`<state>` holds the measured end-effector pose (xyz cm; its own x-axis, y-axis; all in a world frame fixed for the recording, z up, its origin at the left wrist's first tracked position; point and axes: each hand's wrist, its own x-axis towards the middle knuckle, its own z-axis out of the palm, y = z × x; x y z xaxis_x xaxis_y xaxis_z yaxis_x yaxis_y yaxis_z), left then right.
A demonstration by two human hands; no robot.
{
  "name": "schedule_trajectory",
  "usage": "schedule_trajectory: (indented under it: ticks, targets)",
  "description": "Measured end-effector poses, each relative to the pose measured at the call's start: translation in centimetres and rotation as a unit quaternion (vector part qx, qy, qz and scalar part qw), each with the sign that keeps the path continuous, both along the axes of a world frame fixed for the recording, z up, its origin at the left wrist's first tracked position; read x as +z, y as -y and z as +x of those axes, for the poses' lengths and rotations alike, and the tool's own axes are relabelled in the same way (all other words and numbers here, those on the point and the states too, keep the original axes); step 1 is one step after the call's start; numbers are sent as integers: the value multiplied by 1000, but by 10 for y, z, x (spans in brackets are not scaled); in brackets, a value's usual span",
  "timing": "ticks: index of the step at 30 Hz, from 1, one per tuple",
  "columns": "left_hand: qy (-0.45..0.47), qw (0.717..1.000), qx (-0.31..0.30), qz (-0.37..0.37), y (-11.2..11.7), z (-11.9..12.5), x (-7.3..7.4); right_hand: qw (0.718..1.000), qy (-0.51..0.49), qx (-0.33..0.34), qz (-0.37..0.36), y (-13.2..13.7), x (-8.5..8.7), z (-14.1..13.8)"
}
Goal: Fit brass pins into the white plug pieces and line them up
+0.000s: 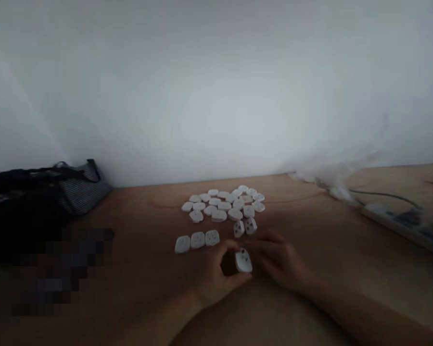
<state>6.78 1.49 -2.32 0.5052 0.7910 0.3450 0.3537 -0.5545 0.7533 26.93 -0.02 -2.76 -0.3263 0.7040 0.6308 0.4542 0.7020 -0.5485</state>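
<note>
My left hand [216, 271] and my right hand [279, 262] meet low in the middle of the wooden table [346, 269]. Between their fingertips they pinch one small white socket cover [243, 261], held on edge. Just beyond lies a pile of several white socket covers [225, 204]. Three more covers [197, 240] lie in a row to the left of my hands, and two covers [244, 227] sit right above them.
A dark bag with a striped pouch [39, 202] fills the table's left end. A white power strip with a cable [400, 218] and a crumpled clear plastic bag [332, 180] lie at the right, against the white wall.
</note>
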Motion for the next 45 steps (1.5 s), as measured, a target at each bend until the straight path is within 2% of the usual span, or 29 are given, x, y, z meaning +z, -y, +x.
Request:
schedule_trajectory:
  ticks: [4, 6, 9, 14, 18, 20, 23, 29, 36, 39, 41, 43, 45]
  targets:
    - [24, 1000, -2, -15, 0, -2, -2, 998, 51, 27, 32, 0, -1, -2]
    - [26, 999, -1, -28, -1, -2, -3, 997, 67, 17, 44, 0, -2, -2]
    - [31, 998, -8, -47, -2, -2, -2, 998, 50, 3, 43, 0, -3, 0]
    - [43, 997, -2, -57, -1, -3, -1, 995, 71, 40, 58, -3, -4, 4]
    - [46, 998, 29, -13, -7, -7, 4, 998, 42, 10, 48, -5, -6, 3]
    - [46, 998, 41, 22, -17, -11, 9, 999, 19, -6, 34, -6, -7, 2]
    - [44, 997, 55, 34, -37, -16, 14, 999, 10, -22, 25, -6, -9, 1]
    - [-138, 990, 8, 19, -69, -16, 21, 999, 19, -27, 19, -6, -8, -1]
    - [-191, 981, -27, 22, -84, -13, 25, 999, 33, -33, 20, -7, -8, -1]
    - [-189, 980, -16, 59, -79, -18, 27, 998, 43, -50, 22, -7, -10, 0]
    - [-183, 977, -15, 108, -66, -24, 29, 996, 50, -61, 27, -8, -11, 0]
    - [-188, 974, -32, 125, -48, -31, 29, 994, 65, -79, 34, -9, -11, 1]
    - [-229, 961, -80, 134, -28, -38, 29, 990, 87, -103, 43, -12, -10, 2]
